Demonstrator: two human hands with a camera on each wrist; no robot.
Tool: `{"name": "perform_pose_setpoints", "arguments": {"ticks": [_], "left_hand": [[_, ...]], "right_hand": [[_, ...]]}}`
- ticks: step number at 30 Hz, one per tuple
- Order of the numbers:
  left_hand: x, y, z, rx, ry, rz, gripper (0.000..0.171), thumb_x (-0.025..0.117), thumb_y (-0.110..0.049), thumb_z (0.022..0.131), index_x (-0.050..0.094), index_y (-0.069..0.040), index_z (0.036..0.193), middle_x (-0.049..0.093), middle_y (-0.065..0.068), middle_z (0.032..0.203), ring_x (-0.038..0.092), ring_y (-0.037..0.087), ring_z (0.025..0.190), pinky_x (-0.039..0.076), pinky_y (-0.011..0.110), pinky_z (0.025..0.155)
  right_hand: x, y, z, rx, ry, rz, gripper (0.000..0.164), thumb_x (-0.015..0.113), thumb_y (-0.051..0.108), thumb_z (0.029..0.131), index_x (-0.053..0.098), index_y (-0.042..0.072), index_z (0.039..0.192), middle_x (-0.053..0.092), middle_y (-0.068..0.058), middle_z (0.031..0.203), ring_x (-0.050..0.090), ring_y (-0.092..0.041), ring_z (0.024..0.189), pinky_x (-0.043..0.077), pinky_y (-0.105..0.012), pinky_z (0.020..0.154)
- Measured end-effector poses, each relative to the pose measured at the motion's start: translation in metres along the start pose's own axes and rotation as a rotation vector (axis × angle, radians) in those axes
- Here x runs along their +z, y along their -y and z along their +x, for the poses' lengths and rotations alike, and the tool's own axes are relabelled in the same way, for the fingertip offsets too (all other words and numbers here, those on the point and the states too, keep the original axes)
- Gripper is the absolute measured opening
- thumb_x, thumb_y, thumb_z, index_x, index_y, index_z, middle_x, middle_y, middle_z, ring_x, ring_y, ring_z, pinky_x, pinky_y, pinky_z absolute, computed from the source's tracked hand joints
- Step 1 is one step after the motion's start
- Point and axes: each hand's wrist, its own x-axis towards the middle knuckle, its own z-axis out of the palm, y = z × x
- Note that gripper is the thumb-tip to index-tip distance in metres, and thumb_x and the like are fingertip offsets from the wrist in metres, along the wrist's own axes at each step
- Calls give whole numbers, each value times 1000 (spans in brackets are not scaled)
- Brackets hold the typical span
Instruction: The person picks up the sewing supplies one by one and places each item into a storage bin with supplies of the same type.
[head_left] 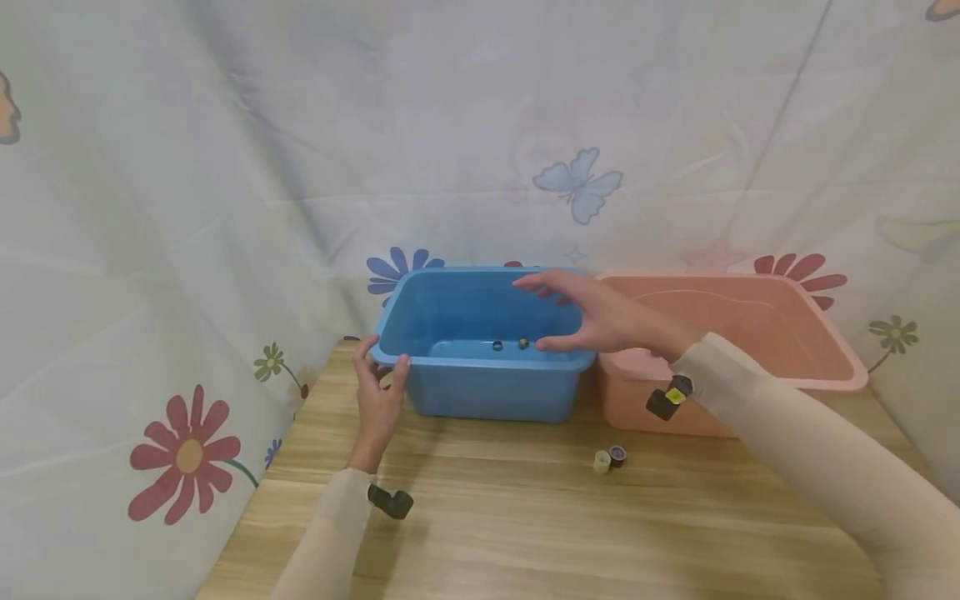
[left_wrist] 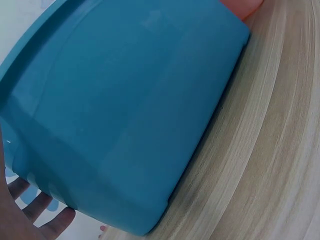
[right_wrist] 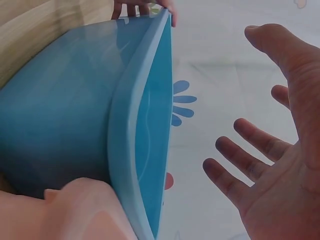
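Blue tub [head_left: 489,390] between both hands [head_left: 378,407] [head_left: 600,317]

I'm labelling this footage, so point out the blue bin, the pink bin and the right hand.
Blue bin [head_left: 491,390]: head view, on its front outer wall.
Pink bin [head_left: 750,325]: head view, on its inner wall.
Right hand [head_left: 602,319]: head view, on its back.

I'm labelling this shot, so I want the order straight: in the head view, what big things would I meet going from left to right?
Large red flower on the cloth → left hand → blue tub → pink tub.
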Motion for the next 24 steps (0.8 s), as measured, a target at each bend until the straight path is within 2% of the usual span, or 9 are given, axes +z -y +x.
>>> {"name": "perform_pose_setpoints", "arguments": {"ticks": [8, 13, 19, 24], "left_hand": [[1, 8, 2, -2, -6, -33, 68, 63, -30, 102, 24, -14, 156, 41, 24, 153, 51, 44, 127, 44, 62, 98], [1, 19, 6, -13, -20, -27, 69, 63, -34, 102, 24, -16, 156, 41, 23, 153, 50, 44, 127, 43, 62, 99], [0, 5, 2, -15, -2, -13, 70, 62, -32, 102, 23, -11, 157, 40, 25, 154, 50, 43, 128, 44, 61, 99], [0, 4, 2, -23, -2, -17, 70, 62, -33, 102, 23, -13, 157, 39, 25, 155, 50, 43, 128, 44, 62, 99]], "right_hand": [[2, 5, -24, 12, -16, -22, 79, 81, 45, 88, 43, 26, 155, 48, 8, 153, 50, -16, 132, 45, -48, 105], [4, 8, -37, 19, -35, -16, 78, 82, 44, 87, 45, 25, 153, 50, 6, 151, 51, -17, 132, 47, -48, 104], [6, 7, -51, 20, -51, 11, 79, 85, 38, 85, 46, 22, 152, 51, 2, 151, 52, -21, 133, 48, -52, 103], [7, 8, -68, 48, -58, 57, 78, 85, 38, 85, 46, 26, 152, 49, 3, 153, 50, -23, 136, 47, -54, 104]]}}
